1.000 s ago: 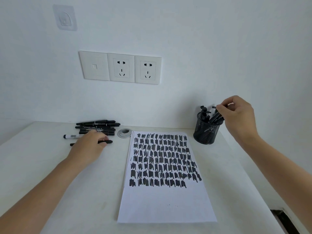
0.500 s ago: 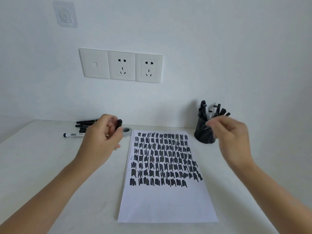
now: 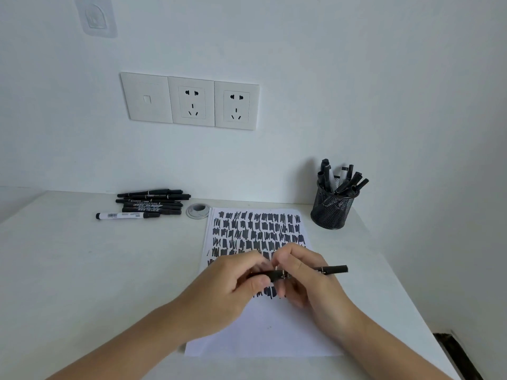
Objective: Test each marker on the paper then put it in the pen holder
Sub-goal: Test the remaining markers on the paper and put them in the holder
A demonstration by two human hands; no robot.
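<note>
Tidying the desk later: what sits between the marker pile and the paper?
In the head view, a round grey grommet lies between the marker pile and the paper.

Wall sockets (image 3: 192,104), adhesive hook (image 3: 94,19) (clear), desk grommet (image 3: 199,210)

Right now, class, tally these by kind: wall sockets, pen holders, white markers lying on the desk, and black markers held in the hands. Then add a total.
Wall sockets: 2
Pen holder: 1
White marker lying loose: 1
Black marker gripped by left hand and right hand: 1
Total: 5
</note>
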